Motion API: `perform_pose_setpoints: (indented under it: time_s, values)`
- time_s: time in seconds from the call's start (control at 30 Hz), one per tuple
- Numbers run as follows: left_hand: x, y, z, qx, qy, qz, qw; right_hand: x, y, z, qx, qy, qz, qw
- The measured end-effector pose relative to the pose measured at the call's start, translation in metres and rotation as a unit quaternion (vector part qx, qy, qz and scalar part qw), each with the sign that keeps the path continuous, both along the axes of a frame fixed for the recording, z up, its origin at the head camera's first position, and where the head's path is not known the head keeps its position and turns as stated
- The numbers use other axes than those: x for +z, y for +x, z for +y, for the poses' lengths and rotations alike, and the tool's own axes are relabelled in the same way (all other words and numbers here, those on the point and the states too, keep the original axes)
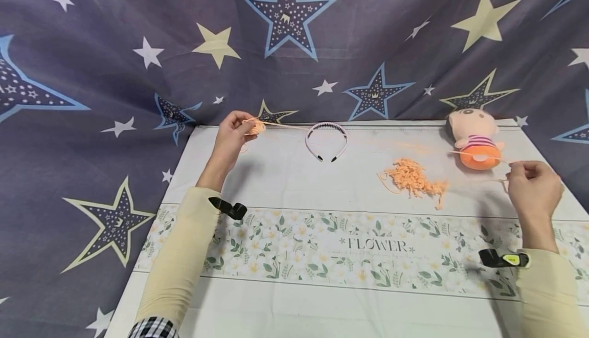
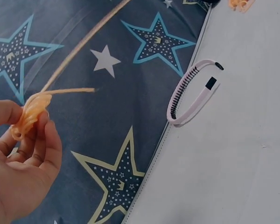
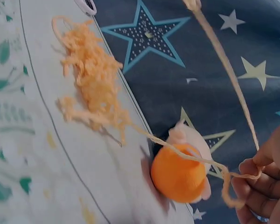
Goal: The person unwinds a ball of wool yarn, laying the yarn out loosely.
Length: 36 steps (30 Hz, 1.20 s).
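Note:
Between the thumb and fingers of my left hand is a small bundle of orange yarn, held above the far left of the table. A strand of yarn runs from it toward the right. My right hand, raised over the table's right side, pinches the strand; a loose loop hangs by its fingers. From there another length leads back to a tangled heap of orange yarn on the table. The middle of the long strand is blurred in the head view.
A pink hairband with dark teeth lies near the table's back edge. Just beyond the right hand is a plush toy with striped top and orange bottom. The white tablecloth has a floral band. A starry curtain hangs behind.

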<state>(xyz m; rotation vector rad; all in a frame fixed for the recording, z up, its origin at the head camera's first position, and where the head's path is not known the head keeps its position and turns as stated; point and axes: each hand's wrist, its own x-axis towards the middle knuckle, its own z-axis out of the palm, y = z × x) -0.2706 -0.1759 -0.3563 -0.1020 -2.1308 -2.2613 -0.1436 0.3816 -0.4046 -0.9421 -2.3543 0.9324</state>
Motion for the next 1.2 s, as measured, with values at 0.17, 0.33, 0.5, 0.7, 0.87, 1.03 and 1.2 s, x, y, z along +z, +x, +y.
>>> perform_pose_setpoints:
  time_s: [0.17,0.33,0.5,0.7,0.87,1.03,1.2]
  values:
    - [0.000,-0.001,0.001,0.007,0.014,-0.004,0.9999,-0.004,0.003,0.006,-0.010,0.013,-0.027,0.9995]
    - [0.001,0.000,0.004,0.001,0.021,-0.004,0.9998,-0.006,0.004,0.005,0.027,0.013,-0.056,0.9980]
    - [0.001,0.000,0.008,-0.007,0.013,-0.004,0.9999,-0.010,0.005,0.001,0.105,0.034,-0.104,0.9885]
    - [0.005,0.002,0.013,-0.020,0.010,0.005,0.9997,-0.017,0.006,-0.008,0.202,0.058,-0.148,0.9665]
    - [0.011,0.005,0.017,-0.034,0.015,0.021,0.9991,-0.019,0.003,-0.019,0.236,0.076,-0.157,0.9558]
    - [0.017,0.007,0.020,-0.034,0.018,0.031,0.9988,-0.014,-0.003,-0.037,0.259,0.103,-0.130,0.9516]
    - [0.017,0.009,0.022,-0.037,0.012,0.030,0.9988,-0.010,-0.012,-0.066,0.295,0.112,-0.068,0.9465]
